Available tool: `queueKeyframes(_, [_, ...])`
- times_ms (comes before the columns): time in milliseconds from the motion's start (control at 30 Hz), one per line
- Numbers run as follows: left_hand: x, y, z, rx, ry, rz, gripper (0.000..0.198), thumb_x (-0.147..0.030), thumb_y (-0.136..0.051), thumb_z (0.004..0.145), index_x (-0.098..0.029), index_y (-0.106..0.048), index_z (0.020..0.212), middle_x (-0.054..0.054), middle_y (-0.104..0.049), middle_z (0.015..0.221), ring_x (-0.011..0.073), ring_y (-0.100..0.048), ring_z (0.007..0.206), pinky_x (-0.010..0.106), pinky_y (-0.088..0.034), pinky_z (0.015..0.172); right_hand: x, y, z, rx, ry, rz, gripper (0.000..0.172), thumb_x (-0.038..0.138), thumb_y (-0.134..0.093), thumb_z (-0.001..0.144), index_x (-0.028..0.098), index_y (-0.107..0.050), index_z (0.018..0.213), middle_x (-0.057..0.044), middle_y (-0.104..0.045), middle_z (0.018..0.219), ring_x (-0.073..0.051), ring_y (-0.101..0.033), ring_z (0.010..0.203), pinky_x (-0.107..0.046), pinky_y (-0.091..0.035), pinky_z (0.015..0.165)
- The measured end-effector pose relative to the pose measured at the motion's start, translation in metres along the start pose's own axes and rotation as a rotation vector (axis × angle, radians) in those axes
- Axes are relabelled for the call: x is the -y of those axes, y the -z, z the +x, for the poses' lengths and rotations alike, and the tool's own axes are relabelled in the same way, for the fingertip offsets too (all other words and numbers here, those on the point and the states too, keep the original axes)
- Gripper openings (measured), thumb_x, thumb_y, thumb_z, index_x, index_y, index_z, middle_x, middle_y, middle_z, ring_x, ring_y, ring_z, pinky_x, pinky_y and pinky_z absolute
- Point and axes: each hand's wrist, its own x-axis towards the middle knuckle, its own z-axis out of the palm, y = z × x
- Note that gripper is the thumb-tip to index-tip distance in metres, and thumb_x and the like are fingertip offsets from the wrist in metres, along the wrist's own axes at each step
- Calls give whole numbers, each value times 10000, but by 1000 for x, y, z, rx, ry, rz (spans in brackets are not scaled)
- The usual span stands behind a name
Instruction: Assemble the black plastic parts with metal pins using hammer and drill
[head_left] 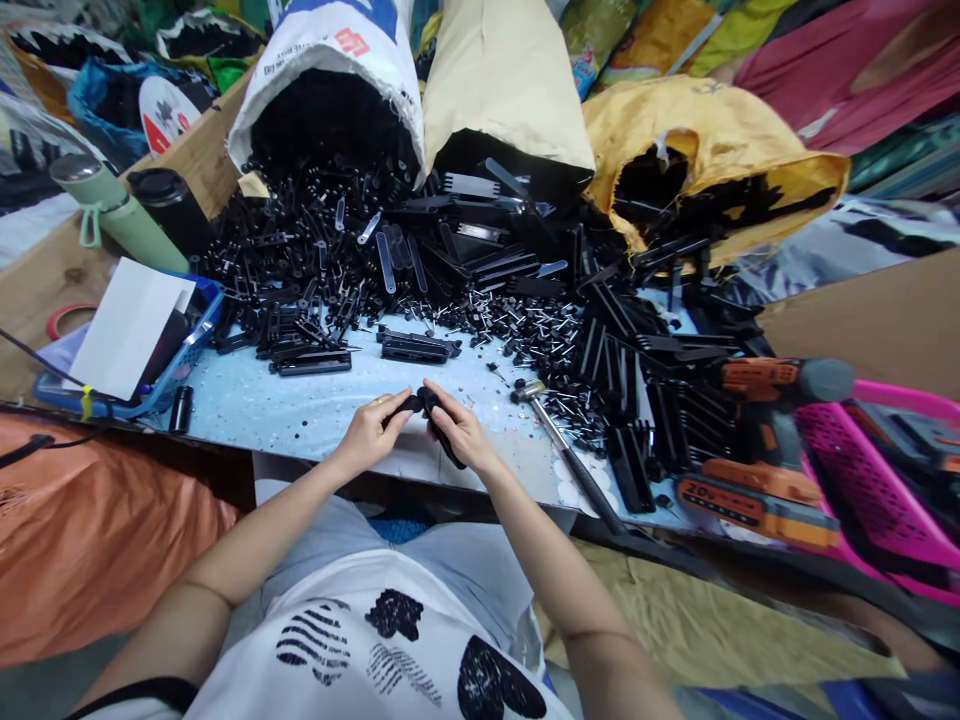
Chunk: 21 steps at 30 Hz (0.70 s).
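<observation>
Near the table's front edge, my left hand (369,432) is closed with thumb and fingers on a small black plastic part (410,404). Close beside it, my right hand (466,432) grips a long black plastic piece (451,455), whose lower end points toward my lap. The tips of the two parts nearly meet; I cannot tell if they touch. Behind my hands, a few flat black assemblies (418,346) lie on the light blue tabletop (240,395). To the right rests a hammer (562,445) with a dark handle.
Loose black parts (292,265) and pin-like pieces with black heads (536,330) heap up at the back, below open sacks (510,80). An orange cordless drill (761,440) and a pink basket (862,480) stand right. A blue basket (161,365) and green bottle (127,220) are left.
</observation>
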Motion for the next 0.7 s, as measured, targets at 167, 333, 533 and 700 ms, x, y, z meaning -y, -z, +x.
queueKeyframes(167, [-9,1,3,7,-46,-15,297,-273,-519,881,-159,-636,1129,98,-690,964,192,-651,859,319,-527,791,2,7,-3,7,54,-95,545,460,-423,910,201,-390,1388,16,-561,697,-85,-510,556,-260,-492,604])
queueKeyframes(333, [-13,1,3,36,-102,93,316,-257,-476,902,-149,-609,1167,98,-668,882,187,-629,813,319,-519,753,9,22,-4,83,188,-318,503,419,-441,912,223,-415,1375,-41,-592,914,-82,-522,606,-267,-501,645])
queueKeyframes(533, [-20,-16,1,-129,-152,91,334,-234,-415,930,-146,-569,1213,109,-637,917,171,-607,842,305,-510,759,15,17,-5,-8,272,-418,499,401,-409,931,237,-372,1401,-46,-589,923,-90,-534,625,-266,-505,665])
queueKeyframes(700, [-16,-15,7,-154,-235,108,336,-229,-409,935,-140,-554,1225,115,-627,912,157,-605,818,287,-517,741,11,17,-10,-97,337,-467,508,397,-391,938,238,-337,1418,-66,-605,986,-114,-566,681,-298,-507,728])
